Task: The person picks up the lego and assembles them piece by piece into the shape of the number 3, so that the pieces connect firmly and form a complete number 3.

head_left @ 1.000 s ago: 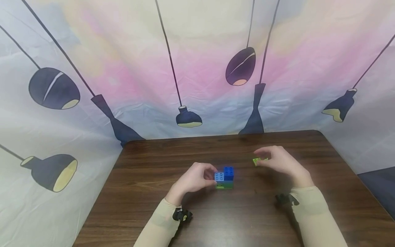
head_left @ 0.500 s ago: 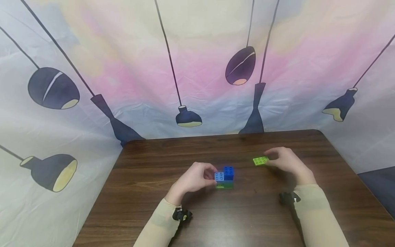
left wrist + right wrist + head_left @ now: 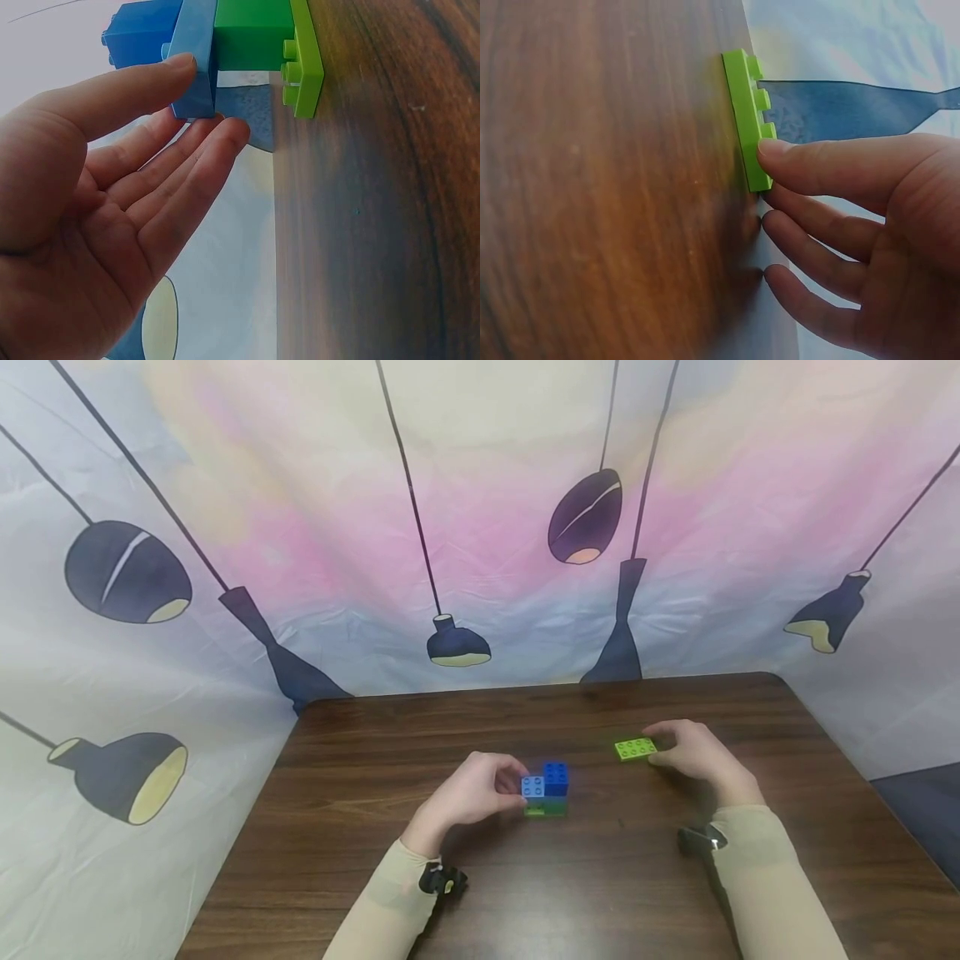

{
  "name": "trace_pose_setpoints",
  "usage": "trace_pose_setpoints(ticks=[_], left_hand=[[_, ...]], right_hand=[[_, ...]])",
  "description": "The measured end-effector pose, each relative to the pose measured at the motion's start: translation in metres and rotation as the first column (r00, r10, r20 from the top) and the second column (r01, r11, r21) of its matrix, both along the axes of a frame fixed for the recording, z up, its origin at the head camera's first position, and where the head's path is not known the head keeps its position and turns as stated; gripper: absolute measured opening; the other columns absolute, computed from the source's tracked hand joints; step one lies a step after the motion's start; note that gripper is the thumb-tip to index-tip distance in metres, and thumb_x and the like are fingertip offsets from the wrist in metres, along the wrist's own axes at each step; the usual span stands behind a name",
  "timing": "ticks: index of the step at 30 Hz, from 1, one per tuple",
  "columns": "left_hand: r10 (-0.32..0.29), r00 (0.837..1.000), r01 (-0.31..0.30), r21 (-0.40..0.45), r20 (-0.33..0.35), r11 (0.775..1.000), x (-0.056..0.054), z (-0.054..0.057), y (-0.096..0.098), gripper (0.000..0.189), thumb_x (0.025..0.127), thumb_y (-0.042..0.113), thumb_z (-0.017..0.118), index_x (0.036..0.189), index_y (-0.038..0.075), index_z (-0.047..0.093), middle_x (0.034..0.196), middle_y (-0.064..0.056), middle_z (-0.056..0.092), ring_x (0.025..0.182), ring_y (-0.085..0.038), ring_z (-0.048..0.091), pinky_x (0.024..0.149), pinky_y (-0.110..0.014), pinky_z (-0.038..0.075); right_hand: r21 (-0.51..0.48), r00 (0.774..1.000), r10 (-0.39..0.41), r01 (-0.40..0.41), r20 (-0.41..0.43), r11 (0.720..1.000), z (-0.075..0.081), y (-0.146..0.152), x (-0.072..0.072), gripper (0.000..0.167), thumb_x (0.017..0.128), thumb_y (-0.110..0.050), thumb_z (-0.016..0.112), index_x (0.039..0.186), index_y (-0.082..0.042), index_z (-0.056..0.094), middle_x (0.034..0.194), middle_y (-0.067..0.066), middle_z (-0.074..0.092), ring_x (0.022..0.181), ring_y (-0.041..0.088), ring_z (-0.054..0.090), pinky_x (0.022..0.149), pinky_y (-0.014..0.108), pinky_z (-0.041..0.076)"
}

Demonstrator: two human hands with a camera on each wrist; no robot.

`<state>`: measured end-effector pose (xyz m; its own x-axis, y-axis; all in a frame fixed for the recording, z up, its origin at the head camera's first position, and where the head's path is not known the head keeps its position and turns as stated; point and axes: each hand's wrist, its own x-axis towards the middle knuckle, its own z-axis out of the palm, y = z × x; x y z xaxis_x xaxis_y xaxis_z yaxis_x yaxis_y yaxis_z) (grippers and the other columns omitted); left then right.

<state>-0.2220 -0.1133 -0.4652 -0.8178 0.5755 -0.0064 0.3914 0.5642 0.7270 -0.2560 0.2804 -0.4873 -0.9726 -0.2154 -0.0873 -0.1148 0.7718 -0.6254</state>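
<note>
My left hand holds the left side of a small stack of toy building bricks, with its thumb on the light blue brick and the fingertips behind it. A dark blue brick sits on top at the right. Below the light blue one come a green brick and a thin lime brick at the bottom. Farther back and to the right, a flat lime eight-stud brick lies on the table. My right hand pinches its right end between thumb and index finger; the other fingers are spread.
The dark wood table has rounded back corners. Behind it hangs a cloth printed with dark pendant lamps. Small black devices are strapped at both wrists.
My right hand has drawn back to the right, from over the flat lime brick to its right end, uncovering the studs. That brick, the stack and my left hand have stayed in place.
</note>
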Motion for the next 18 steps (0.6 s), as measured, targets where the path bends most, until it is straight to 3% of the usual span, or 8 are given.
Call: trace_pose_setpoints(ticks=[18], left_hand=[[0.009, 1.0, -0.009, -0.004, 0.009, 1.0, 0.0007, 0.0018, 0.0, 0.032, 0.091, 0.014, 0.088, 0.12, 0.011, 0.075, 0.1, 0.004, 0.075, 0.086, -0.008, 0.07, 0.077, -0.025, 0.06]], right_hand=[[0.015, 1.0, -0.006, 0.006, 0.012, 1.0, -0.0026, -0.0021, -0.0011, 0.045, 0.091, -0.013, 0.082, 0.132, 0.001, 0.071, 0.128, 0.026, 0.069, 0.116, 0.044, 0.065, 0.097, 0.063, 0.051]])
